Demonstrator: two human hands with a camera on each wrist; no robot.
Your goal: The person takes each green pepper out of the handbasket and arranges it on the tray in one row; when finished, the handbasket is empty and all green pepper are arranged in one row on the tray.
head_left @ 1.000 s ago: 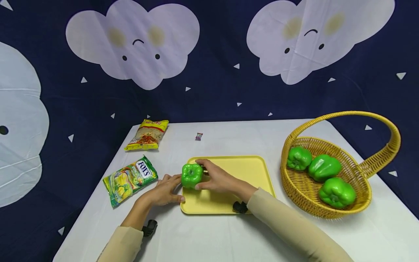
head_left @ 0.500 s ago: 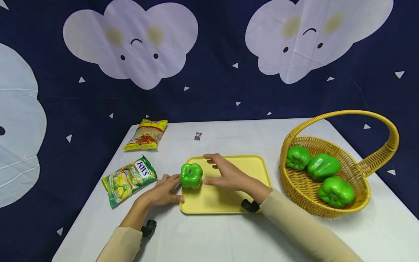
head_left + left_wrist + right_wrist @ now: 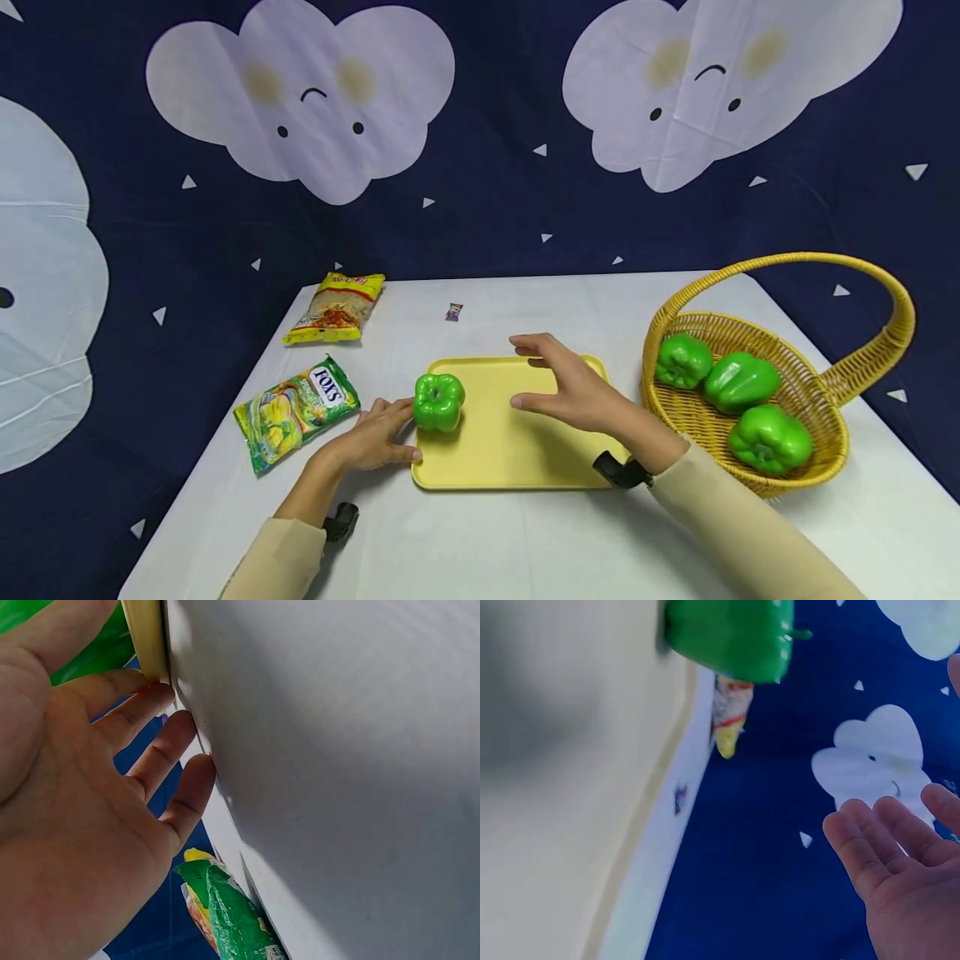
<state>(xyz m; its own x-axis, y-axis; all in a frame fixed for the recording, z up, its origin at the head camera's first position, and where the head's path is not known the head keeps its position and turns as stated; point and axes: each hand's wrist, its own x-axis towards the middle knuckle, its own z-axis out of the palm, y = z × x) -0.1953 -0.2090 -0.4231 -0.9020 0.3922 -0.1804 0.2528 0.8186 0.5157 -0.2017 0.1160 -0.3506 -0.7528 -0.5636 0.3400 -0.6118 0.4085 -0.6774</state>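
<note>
Green pepper [image 3: 438, 402]: stem up on the yellow tray [image 3: 487, 454], left end.
Right hand [image 3: 573, 387]: spread, holding nothing — best drawn clear without brushing the pepper.
Left hand [image 3: 372, 437]: fingers extended at the tray's edge — light steadying suits.

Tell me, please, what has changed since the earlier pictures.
The right hand has let go of the green pepper on the yellow tray and moved away to the right, toward the basket. The left hand stays at the tray's left edge; the pepper, tray, basket and both bags are where they were.
</note>
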